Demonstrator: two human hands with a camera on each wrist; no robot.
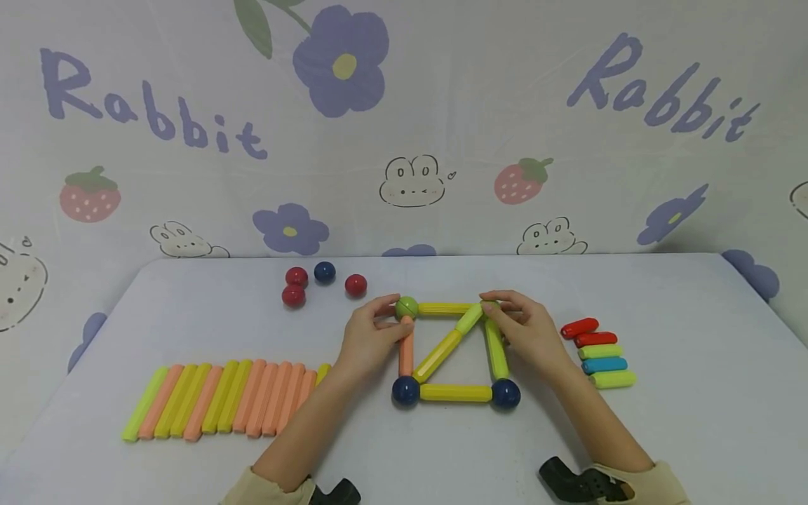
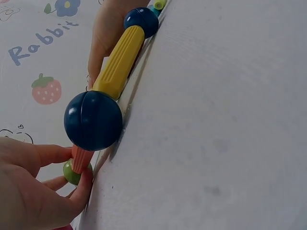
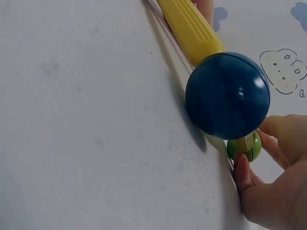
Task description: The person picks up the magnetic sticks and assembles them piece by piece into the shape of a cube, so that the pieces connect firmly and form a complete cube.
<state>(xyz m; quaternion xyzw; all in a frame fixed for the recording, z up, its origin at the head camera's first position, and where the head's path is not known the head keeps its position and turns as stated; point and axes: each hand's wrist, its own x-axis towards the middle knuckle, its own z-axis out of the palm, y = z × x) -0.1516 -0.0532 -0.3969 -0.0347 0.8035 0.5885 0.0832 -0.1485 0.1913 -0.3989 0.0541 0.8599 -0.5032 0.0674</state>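
A square frame of sticks and balls lies on the table, with a dark blue ball (image 1: pixel 406 391) and a second blue ball (image 1: pixel 506 394) at its near corners. Yellow sticks form the near side (image 1: pixel 456 393) and far side (image 1: pixel 445 308). A diagonal joins a yellow stick (image 1: pixel 437 356) to a short light green stick (image 1: pixel 469 319). My left hand (image 1: pixel 374 334) pinches the orange stick (image 2: pixel 82 158) at the far left, beside the green ball (image 1: pixel 407 307). At the far right corner my right hand (image 1: pixel 527 330) grips another green ball (image 3: pixel 254 146), mostly hidden by fingers in the head view.
A row of orange, yellow and green sticks (image 1: pixel 211 400) lies left, partly behind the left forearm. Several short sticks (image 1: pixel 604 365) are stacked in a column at right. Red balls (image 1: pixel 356 285) and one blue ball (image 1: pixel 325 273) sit at the back. A printed cloth (image 1: pixel 454 105) hangs behind the table.
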